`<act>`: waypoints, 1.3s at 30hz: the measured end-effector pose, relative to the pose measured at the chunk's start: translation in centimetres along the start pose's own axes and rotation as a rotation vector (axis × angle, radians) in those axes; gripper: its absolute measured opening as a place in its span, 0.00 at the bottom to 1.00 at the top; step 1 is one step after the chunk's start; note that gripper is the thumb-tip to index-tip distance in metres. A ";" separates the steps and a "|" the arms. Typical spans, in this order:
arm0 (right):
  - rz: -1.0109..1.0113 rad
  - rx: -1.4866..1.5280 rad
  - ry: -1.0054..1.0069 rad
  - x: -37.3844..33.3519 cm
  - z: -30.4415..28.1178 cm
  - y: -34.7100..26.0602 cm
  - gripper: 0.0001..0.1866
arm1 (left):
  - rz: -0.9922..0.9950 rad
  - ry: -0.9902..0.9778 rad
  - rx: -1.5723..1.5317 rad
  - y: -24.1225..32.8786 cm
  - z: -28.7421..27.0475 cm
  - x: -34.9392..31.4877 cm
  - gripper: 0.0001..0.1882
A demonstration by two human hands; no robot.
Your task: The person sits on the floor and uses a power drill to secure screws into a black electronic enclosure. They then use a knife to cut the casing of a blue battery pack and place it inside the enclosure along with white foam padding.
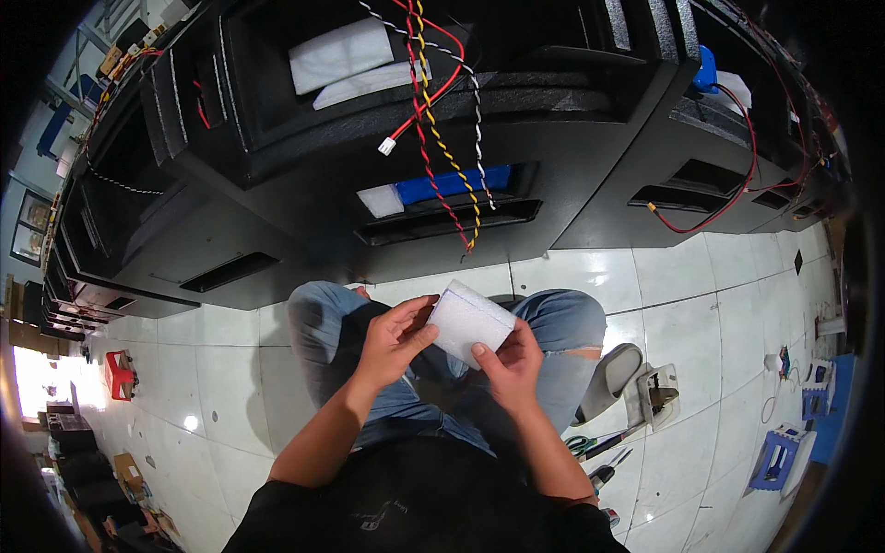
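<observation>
Between both hands, above my lap, is a white foam-sheet bundle, folded into a flat rectangular block with a thin bluish line along its top edge. My left hand pinches its left side, thumb in front. On the lower right, my right hand grips it with the thumb pressed on the face. Whatever may lie inside the foam is hidden. Beyond it stands a black cabinet with a recess holding a blue block and a white foam piece. Red-black and yellow-black twisted wires hang before that recess.
White foam pieces lie in the cabinet's upper cavity near a white connector. On the tiled floor to my right are a grey slipper, green-handled scissors and other tools. Blue-and-white step stools stand farther right, a red stool far left.
</observation>
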State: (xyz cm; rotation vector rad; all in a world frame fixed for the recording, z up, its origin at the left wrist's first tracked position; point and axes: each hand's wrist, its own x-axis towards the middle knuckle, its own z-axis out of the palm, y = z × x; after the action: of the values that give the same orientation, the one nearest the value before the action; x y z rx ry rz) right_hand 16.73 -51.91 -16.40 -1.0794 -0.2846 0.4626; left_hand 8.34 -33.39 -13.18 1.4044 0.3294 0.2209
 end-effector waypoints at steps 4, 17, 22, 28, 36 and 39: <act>-0.198 -0.032 0.070 -0.3 -0.1 -1.1 0.34 | -0.187 -0.001 -0.336 -0.6 2.2 0.5 0.27; -0.389 -0.431 0.350 1.9 -1.9 -0.5 0.29 | 0.591 -0.028 0.954 4.3 4.9 4.9 0.22; -0.524 -0.623 0.387 4.3 -1.6 -2.2 0.27 | 0.862 -0.188 1.496 8.9 5.3 10.6 0.26; -0.509 -0.579 0.387 5.5 -2.1 -2.1 0.26 | 0.965 -0.271 2.208 11.1 6.5 14.4 0.31; -0.418 -0.616 0.290 3.8 -2.0 -0.4 0.26 | 1.011 -0.340 2.219 11.8 5.6 15.8 0.28; -0.408 -0.601 0.302 3.6 -1.9 -0.6 0.25 | 1.074 -0.355 2.166 11.9 4.5 16.0 0.28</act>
State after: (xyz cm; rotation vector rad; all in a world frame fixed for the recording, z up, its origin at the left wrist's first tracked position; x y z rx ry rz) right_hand 20.77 -51.84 -16.74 -1.6090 -0.3755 -0.1721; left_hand 25.37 -30.19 -2.40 3.6047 -0.9102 0.5093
